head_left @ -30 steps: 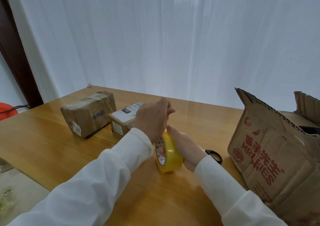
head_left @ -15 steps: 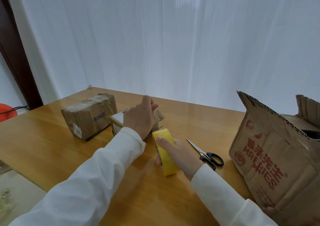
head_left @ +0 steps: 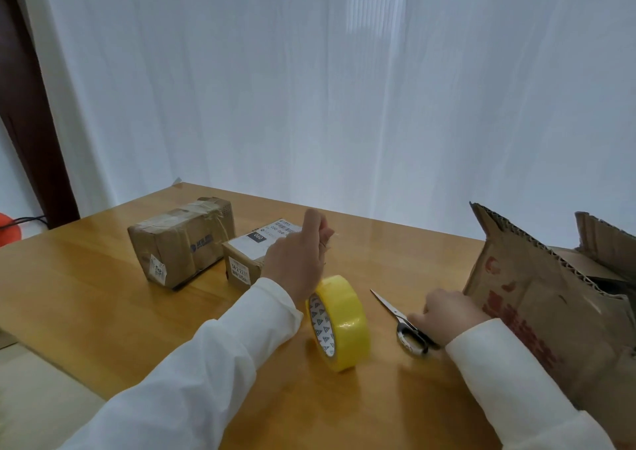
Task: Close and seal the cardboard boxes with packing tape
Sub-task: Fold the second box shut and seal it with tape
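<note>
A yellow tape roll (head_left: 340, 322) stands on its edge on the wooden table (head_left: 86, 305), with no hand on it. My left hand (head_left: 297, 258) is raised just above and behind the roll, its fingertips pinched together on what looks like the tape's free end. My right hand (head_left: 445, 315) rests on the table to the right, fingers curled over the handles of the scissors (head_left: 402, 318). A small labelled box (head_left: 246, 256) sits behind my left hand. Left of it stands a taped brown box (head_left: 182, 239). A large cardboard box (head_left: 550, 315) with open flaps stands at the right.
A white curtain hangs behind the table's far edge. The large box stands right next to my right hand. A red object (head_left: 8, 229) with a black cable lies beyond the table's left side. Bare tabletop lies in front of the two small boxes.
My right hand let go of the tape roll and moved right onto the scissors. My left hand rose with its fingertips pinched. The roll now stands alone.
</note>
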Tool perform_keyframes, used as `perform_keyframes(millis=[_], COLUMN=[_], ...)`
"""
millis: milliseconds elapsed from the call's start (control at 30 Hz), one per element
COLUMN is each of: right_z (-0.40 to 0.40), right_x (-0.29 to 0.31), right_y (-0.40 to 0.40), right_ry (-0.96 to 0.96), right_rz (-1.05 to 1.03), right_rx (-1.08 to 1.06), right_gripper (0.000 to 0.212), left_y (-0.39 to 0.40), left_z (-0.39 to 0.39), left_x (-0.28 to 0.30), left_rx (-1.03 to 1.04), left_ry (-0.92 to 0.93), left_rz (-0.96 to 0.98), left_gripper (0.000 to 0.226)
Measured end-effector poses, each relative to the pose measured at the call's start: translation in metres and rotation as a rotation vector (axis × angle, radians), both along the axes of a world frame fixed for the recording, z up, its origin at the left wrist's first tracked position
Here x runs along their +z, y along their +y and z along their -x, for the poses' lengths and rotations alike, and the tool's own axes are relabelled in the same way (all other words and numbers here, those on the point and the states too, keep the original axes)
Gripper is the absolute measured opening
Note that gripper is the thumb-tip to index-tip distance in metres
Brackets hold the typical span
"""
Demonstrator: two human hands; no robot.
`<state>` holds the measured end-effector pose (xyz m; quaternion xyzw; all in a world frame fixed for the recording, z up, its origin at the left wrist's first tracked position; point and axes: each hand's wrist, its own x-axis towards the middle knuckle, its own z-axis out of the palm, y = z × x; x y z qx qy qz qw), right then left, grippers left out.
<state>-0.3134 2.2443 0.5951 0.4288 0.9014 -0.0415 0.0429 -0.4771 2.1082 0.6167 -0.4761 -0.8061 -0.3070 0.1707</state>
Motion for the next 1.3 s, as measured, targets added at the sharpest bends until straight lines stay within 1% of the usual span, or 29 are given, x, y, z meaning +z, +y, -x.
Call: perform_keyframes(millis=[33,67,100,167,267,333,467,533,600,633,700,767,800,833,867,900,933,967,1000,1033,1067,1133,1167,1200,1233,1300], right_z=[-0.002,-0.001,0.000,0.000,0.001,0.005,0.012,0.011,0.010,0.011,0.015,0.019,0.019,0.017,0.015,0.011,0.006,0.000,-0.006,-0.012,-0.017,-0.025,-0.028,-0.031,-0.033,-0.034], right_x=[-0.008,-0.017,-0.024,-0.030,-0.033,-0.034,-0.037,-0.033,-0.029,-0.028,-0.025,-0.022,-0.020,-0.018,-0.013,-0.006,0.004,0.017,0.031,0.045,0.059,0.077,0.081,0.081,0.080,0.075], right_y=[0.001,0.002,0.002,0.001,-0.002,-0.007,-0.007,0.000,0.006,0.007,0.004,0.000,0.000,0.002,0.005,0.007,0.008,0.008,0.006,0.002,-0.002,-0.012,-0.016,-0.018,-0.020,-0.020], right_ry=[-0.090,-0.132,-0.134,-0.078,0.029,0.082,0.092,0.123,0.099,0.072,0.021,-0.016,-0.011,0.060,0.204,0.393,0.579,0.703,0.737,0.688,0.565,0.232,0.100,0.001,-0.064,-0.104], right_rz=[0.003,0.017,0.029,0.000,-0.097,-0.062,0.011,0.099,0.108,0.080,0.018,-0.023,-0.006,0.059,0.183,0.352,0.495,0.576,0.600,0.600,0.571,0.432,0.354,0.289,0.241,0.188], right_rx=[-0.023,-0.031,-0.035,-0.027,-0.007,0.005,-0.017,-0.077,-0.114,-0.111,-0.092,-0.057,-0.051,-0.060,-0.093,-0.129,-0.143,-0.124,-0.073,-0.012,0.048,0.115,0.131,0.141,0.153,0.182], right_gripper=[0.038,0.035,0.035,0.039,0.046,0.047,0.041,0.047,0.047,0.041,0.029,0.026,0.025,0.023,0.018,0.013,0.014,0.022,0.030,0.038,0.047,0.074,0.086,0.093,0.093,0.088], left_y=[0.002,0.003,0.004,0.005,0.005,0.004,0.002,0.002,0.000,-0.001,0.000,0.000,0.000,-0.001,-0.002,-0.003,-0.004,-0.005,-0.005,-0.005,-0.005,-0.004,-0.004,-0.003,-0.003,-0.002], left_z=[-0.003,-0.006,-0.009,-0.012,-0.009,-0.007,-0.007,-0.009,-0.010,-0.012,-0.018,-0.026,-0.030,-0.032,-0.033,-0.032,-0.029,-0.026,-0.023,-0.019,-0.017,-0.015,-0.015,-0.016,-0.017,-0.016], left_x=[0.000,0.000,0.000,-0.001,-0.001,0.000,0.000,-0.001,-0.006,-0.011,-0.023,-0.033,-0.035,-0.036,-0.036,-0.035,-0.033,-0.031,-0.031,-0.030,-0.029,-0.027,-0.025,-0.024,-0.022,-0.021], left_rx=[0.000,0.003,0.012,0.031,-0.009,-0.037,-0.101,-0.132,-0.112,-0.094,-0.084,-0.088,-0.090,-0.093,-0.098,-0.103,-0.106,-0.106,-0.103,-0.106,-0.118,-0.164,-0.189,-0.213,-0.231,-0.249], left_ry=[0.013,0.031,0.051,0.077,0.042,0.000,-0.007,0.015,0.048,0.049,0.003,-0.044,-0.065,-0.081,-0.091,-0.095,-0.087,-0.056,-0.004,0.045,0.077,0.105,0.102,0.095,0.095,0.110], left_rz=[0.001,-0.002,-0.003,0.005,-0.005,-0.027,-0.056,-0.072,-0.094,-0.121,-0.220,-0.330,-0.372,-0.400,-0.414,-0.418,-0.418,-0.426,-0.445,-0.458,-0.463,-0.465,-0.471,-0.475,-0.480,-0.483], left_gripper=[0.026,0.029,0.031,0.032,0.029,0.028,0.023,0.022,0.031,0.036,0.037,0.033,0.032,0.033,0.034,0.034,0.033,0.033,0.031,0.025,0.019,0.012,0.009,0.008,0.006,0.005])
